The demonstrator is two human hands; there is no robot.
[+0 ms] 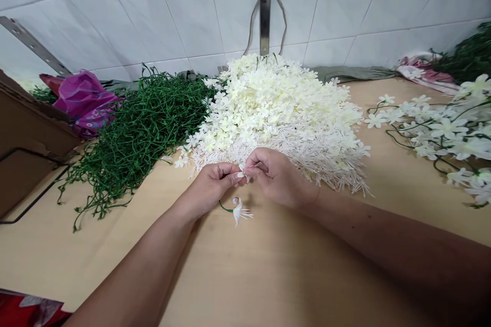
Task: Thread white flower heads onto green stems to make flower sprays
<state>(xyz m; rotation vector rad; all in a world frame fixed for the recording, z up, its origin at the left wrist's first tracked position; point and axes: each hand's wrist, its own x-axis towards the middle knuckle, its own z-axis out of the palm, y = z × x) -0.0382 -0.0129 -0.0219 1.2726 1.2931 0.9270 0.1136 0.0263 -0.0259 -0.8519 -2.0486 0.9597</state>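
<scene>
White blossom (241,174) pinched between the left hand (210,184) and the right hand (282,176), over the middle of the bench (291,271).
Both hands are closed, thumbs against bent fingers, fingertips meeting at the petals; the forearms slant in from the lower corners, and the right hand's knuckles arch upward in front of the heap of white blossoms (276,92). A thin strand at the right fingertips is too small to make out. Below the left hand, a green stem (226,209) ends in a white flower (238,212) with splayed strands. At the left edge stands a cardboard box (30,138), its contents hidden; a crumpled purple plastic bag (86,97) lies beside it, and what it holds cannot be seen. Tangled green stems (149,117) spread between the bag and the heap.
</scene>
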